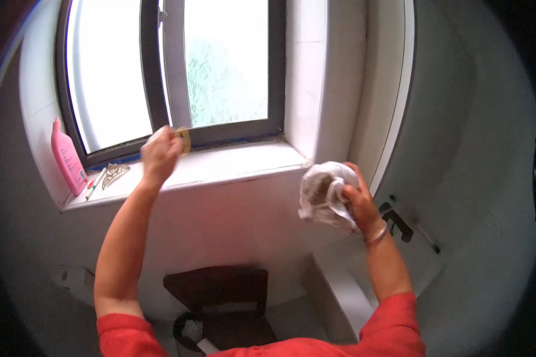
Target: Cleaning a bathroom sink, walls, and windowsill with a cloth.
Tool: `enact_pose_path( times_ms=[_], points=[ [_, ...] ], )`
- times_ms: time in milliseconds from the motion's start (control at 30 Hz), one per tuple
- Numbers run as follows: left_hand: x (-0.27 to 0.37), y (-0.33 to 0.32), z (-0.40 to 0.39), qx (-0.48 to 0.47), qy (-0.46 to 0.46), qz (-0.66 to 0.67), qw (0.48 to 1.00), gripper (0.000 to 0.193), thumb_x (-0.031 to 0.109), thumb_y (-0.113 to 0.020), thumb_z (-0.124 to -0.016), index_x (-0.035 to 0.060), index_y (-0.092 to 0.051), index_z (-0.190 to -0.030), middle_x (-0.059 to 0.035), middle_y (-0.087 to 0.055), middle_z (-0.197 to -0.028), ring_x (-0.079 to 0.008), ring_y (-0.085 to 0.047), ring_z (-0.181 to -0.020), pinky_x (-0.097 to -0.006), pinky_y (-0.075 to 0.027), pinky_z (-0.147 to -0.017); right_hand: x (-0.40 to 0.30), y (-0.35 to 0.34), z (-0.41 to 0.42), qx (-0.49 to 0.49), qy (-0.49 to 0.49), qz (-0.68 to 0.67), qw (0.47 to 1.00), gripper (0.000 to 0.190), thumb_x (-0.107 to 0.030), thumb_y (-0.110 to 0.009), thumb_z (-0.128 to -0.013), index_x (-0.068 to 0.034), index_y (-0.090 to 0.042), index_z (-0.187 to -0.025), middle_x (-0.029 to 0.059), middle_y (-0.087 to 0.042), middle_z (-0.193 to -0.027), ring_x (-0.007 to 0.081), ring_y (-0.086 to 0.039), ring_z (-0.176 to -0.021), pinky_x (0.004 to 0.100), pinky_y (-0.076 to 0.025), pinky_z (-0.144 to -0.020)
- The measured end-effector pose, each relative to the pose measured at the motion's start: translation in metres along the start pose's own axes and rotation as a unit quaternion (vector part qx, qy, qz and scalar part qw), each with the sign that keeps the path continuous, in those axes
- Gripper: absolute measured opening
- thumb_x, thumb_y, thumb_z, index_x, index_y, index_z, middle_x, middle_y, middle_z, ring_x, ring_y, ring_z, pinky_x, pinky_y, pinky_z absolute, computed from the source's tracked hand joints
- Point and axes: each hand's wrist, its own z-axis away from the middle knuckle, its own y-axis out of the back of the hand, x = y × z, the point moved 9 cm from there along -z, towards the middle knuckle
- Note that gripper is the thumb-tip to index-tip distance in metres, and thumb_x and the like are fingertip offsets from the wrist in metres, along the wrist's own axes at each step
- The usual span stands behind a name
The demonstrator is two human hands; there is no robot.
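Observation:
My left hand (162,154) is closed on a small yellowish ring-shaped object (184,141), perhaps a roll of tape, above the white windowsill (232,161). In my right hand (361,198) is a crumpled white cloth (326,194) with grey-brown dirt, in front of the wall just below the sill's right corner. A pink plastic bottle (69,160) leans at the sill's left end. Beside it lie a thin white stick-like item (96,184) and an openwork metal hair ornament (115,174).
A dark-framed sliding window (196,134) rises behind the sill. Below stands a dark wooden chair (219,285). At the lower right is a white basin or tub (346,294) with a black faucet (398,224). A pale box-like thing (73,281) is at the lower left.

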Motion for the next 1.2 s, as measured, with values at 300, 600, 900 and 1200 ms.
enact_pose_path(
  times_ms=[300, 600, 900, 1200],
  points=[
    [0.119, -0.146, -0.038, -0.205, 0.103, 0.001, 0.973, 0.027, 0.028, -0.048, -0.075, 0.0145, -0.063, -0.093, -0.0128, -0.062, -0.093, -0.0278, -0.059, -0.090, -0.0364, -0.043, -0.080, 0.045, 0.050, 0.101, 0.061, -0.125, -0.069, 0.988, 0.040, -0.021, -0.051, -0.074, -0.004, -0.043, -0.110, 0.0051, -0.053, -0.099, 0.0143, -0.051, -0.091, 0.0276, -0.040, -0.084],
    [0.132, -0.145, -0.016, -0.069, -0.023, -0.022, 0.997, 0.033, 0.006, -0.046, -0.075, 0.0113, -0.056, -0.106, -0.0077, -0.052, -0.113, -0.0265, -0.048, -0.105, -0.0400, -0.039, -0.086, 0.040, 0.092, 0.131, 0.108, -0.100, -0.041, 0.988, 0.042, -0.028, -0.046, -0.080, -0.001, -0.046, -0.112, 0.0078, -0.052, -0.107, 0.0181, -0.049, -0.100, 0.0303, -0.037, -0.089],
    [0.193, -0.136, 0.192, -0.512, 0.227, 0.595, 0.576, 0.056, 0.048, -0.032, -0.090, 0.0037, -0.041, -0.122, -0.0105, -0.052, -0.113, -0.0218, -0.050, -0.103, -0.0371, -0.041, -0.087, 0.061, -0.031, 0.078, -0.029, -0.211, -0.464, 0.860, 0.045, -0.037, -0.045, -0.085, -0.003, -0.049, -0.113, 0.0143, -0.054, -0.110, 0.0269, -0.052, -0.102, 0.0418, -0.041, -0.091],
    [0.118, -0.102, 0.241, -0.386, 0.385, 0.639, 0.543, 0.034, 0.028, -0.050, -0.087, 0.0078, -0.046, -0.115, -0.0033, -0.054, -0.102, -0.0119, -0.054, -0.088, -0.0294, -0.048, -0.069, 0.099, -0.101, 0.057, -0.099, -0.269, -0.458, 0.841, 0.039, -0.027, -0.035, -0.088, 0.000, -0.048, -0.114, 0.0151, -0.056, -0.107, 0.0262, -0.056, -0.097, 0.0385, -0.045, -0.086]
  ],
)
